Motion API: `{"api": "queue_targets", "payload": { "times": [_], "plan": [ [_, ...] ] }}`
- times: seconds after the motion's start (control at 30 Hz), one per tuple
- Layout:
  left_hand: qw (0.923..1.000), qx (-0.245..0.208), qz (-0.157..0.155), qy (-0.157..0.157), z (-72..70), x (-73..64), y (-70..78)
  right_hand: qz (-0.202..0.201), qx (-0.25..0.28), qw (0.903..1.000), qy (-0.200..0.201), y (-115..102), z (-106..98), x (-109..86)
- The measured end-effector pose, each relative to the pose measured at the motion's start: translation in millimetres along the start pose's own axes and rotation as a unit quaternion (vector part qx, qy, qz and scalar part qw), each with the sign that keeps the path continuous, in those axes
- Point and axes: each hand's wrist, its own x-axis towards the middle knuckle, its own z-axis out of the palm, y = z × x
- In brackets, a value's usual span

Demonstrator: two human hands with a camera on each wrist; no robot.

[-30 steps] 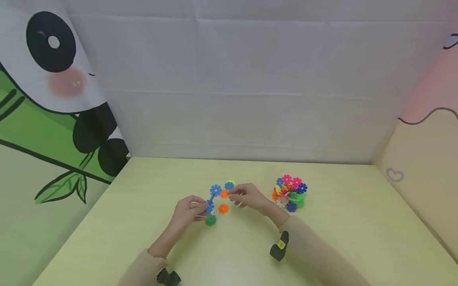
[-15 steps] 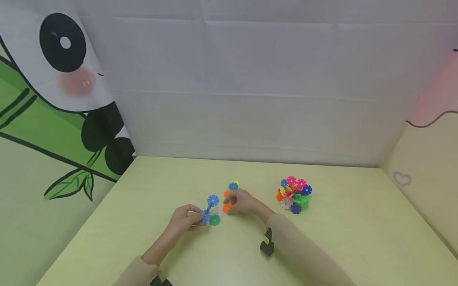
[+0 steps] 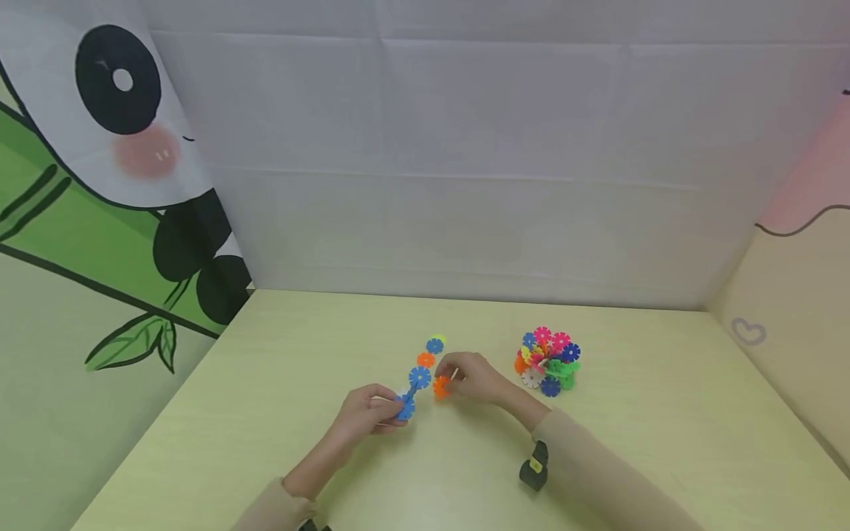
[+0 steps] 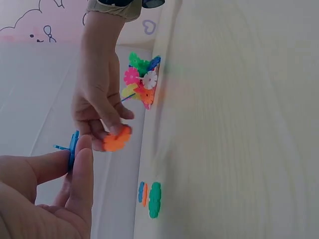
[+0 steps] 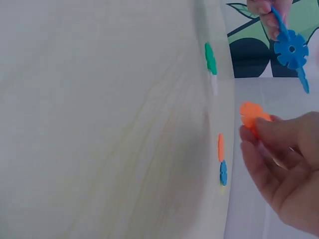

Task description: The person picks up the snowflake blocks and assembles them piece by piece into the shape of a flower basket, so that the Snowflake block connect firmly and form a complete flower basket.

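My left hand (image 3: 368, 414) pinches a joined piece of blue snowflake discs (image 5: 291, 49) between thumb and fingers, above the table. One blue disc (image 3: 420, 377) of that piece sticks up past the fingers. To its right, my right hand (image 3: 477, 377) pinches an orange snowflake disc (image 5: 251, 115) by its edge, also off the table. The two held pieces are close but apart. On the table beneath lie a green disc (image 4: 155, 200) and a white disc (image 5: 214, 84), mostly hidden in the head view.
Farther back on the table lie another orange disc (image 3: 426, 360), a blue disc (image 3: 434, 346) and a yellow disc (image 3: 441, 339) in a line. A heap of mixed-colour snowflake discs (image 3: 547, 361) sits to the right. A pale cloth wall (image 3: 465, 221) stands behind the table.
My right hand has come down to the table, taken hold of the orange disc and lifted it rightward. My left hand dipped toward me, then shifted right with the blue piece.
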Motion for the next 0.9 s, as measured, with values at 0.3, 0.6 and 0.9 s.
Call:
{"api": "queue_targets", "payload": {
  "times": [0.3, 0.6, 0.9],
  "plan": [
    [0.9998, 0.002, 0.006, -0.018, 17.5, -0.5, 3.7, -0.029, 0.062, 0.9873, 0.144, -8.9, -11.2, -29.9],
    [0.9994, 0.008, 0.011, -0.030, 25.0, 2.3, 2.6, -0.050, 0.044, 0.9869, 0.147, -3.4, -11.4, -40.0],
    [0.9992, 0.005, 0.013, -0.038, 28.1, 7.4, 2.3, -0.062, 0.024, 0.9859, 0.154, 5.5, -8.6, -42.8]
  ]
}}
